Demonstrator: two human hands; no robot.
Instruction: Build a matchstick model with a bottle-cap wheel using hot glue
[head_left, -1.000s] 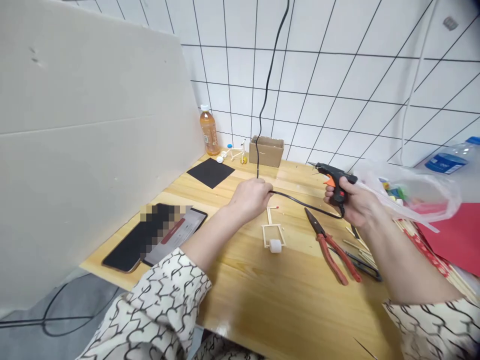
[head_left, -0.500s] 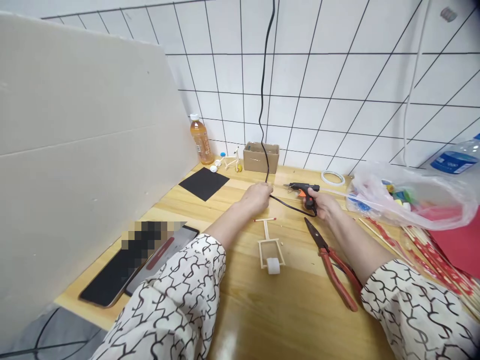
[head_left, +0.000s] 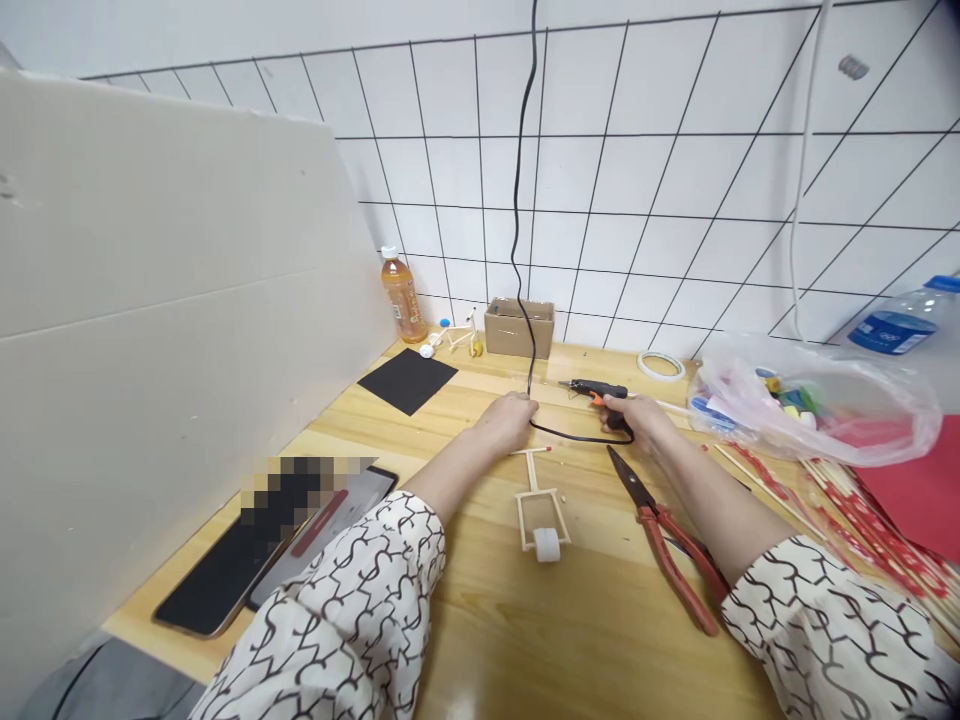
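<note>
**Two hands at a wooden tabletop, one on a glue gun, one on its cord**

The person's right hand (head_left: 630,418) is closed firmly around the grip of a black hot glue gun (head_left: 592,392) with an orange trigger, its nozzle pointing left, toward the other hand. The left hand (head_left: 506,422) is curled shut around the black power cord (head_left: 581,436), which rises up the tiled wall behind and loops across to the gun's handle. Just below and between the hands lies a small stick frame (head_left: 536,515) with a white wheel (head_left: 547,545), flat on the tabletop (head_left: 480,650) and not touched by either hand. Right of it, near the right hand, rest red-handled pliers (head_left: 664,548), jaws apart.

Toward the back edge stand a cardboard box (head_left: 519,328), a bottle of amber drink (head_left: 400,298) in the back left corner, and a roll of white tape (head_left: 661,366). A black square sheet (head_left: 407,381) lies near the left edge, with a phone (head_left: 217,575) closer to the front, its screen partly pixelated. Along the right edge sit a clear plastic bag of colored pieces (head_left: 810,400), a sheet of red paper (head_left: 911,490) and a spread of wooden sticks (head_left: 877,545).
</note>
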